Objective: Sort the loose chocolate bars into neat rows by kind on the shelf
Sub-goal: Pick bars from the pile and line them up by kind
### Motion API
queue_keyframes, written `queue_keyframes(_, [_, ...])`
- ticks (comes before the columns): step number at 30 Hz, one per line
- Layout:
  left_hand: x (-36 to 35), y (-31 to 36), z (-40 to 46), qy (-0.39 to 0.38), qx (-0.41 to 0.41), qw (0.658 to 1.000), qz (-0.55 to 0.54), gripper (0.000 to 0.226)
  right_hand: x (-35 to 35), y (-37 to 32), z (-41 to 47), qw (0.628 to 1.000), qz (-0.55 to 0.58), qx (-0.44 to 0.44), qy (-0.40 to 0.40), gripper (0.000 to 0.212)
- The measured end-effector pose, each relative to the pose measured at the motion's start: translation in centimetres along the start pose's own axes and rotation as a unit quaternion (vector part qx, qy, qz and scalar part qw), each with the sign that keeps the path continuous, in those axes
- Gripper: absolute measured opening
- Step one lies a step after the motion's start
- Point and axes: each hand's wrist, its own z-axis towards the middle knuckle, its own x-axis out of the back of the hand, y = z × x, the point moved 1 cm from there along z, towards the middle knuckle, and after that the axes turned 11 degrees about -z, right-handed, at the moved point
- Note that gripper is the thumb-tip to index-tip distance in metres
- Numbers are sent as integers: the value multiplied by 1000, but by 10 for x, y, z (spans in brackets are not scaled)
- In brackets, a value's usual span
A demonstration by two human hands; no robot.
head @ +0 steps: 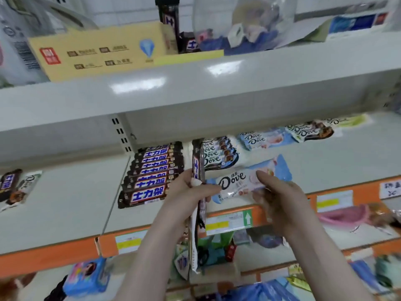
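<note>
My left hand (191, 192) grips several chocolate bars (198, 168) held upright, the front one a brown bar with blue lettering. My right hand (280, 196) pinches a light-blue and white Dove bar (236, 181), held level above the shelf's front edge. On the grey shelf (82, 205) a neat row of brown bars (152, 172) lies left of my hands. Behind them sits a stack of dark-blue Dove bars (219, 153), then light-blue Dove bars (262, 137), brown Dove bars (310, 130) and a green Dove bar (349, 121) further right.
At the far left of the shelf lie a loose brown bar (8, 181) and a Dove bar (23, 187). The shelf above carries a yellow box (97, 51), brown bars (169, 16) and a clear jar (243, 20). An orange price rail (54, 250) runs along the front edge; lower shelves hold mixed goods.
</note>
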Motion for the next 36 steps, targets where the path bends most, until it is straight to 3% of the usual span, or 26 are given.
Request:
queue_keyframes(5, [-21, -1, 18, -5, 2, 1000, -26, 24, 34, -22, 6, 984, -139, 114, 4, 26])
queue_keyframes(8, [-39, -3, 24, 2, 9, 1000, -30, 22, 54, -41, 17, 936, -303, 181, -2, 34])
queue_keyframes(12, [-74, -11, 41, 39, 25, 998, -45, 20, 89, -68, 48, 805, -507, 299, -76, 43])
queue_keyframes(16, [-119, -22, 57, 97, 63, 988, -105, 23, 130, -95, 82, 704, -595, 356, -155, 52])
queue_keyframes(19, [-153, -31, 70, 122, 76, 982, -121, 30, 156, -116, 105, 645, -635, 398, -151, 50])
queue_keyframes(22, [-174, -38, 76, 142, 80, 979, -124, 25, 170, -123, 128, 550, -685, 457, -141, 48])
queue_keyframes(24, [-181, -40, 78, 165, 74, 974, -137, 23, 174, -122, 144, 509, -699, 482, -143, 48])
queue_keyframes(30, [-182, -36, 85, 209, 46, 960, -181, 12, 164, -121, 170, 459, -664, 578, -119, 44])
queue_keyframes(36, [-174, -32, 87, 216, 28, 955, -203, 12, 149, -112, 198, 470, -658, 575, -129, 37])
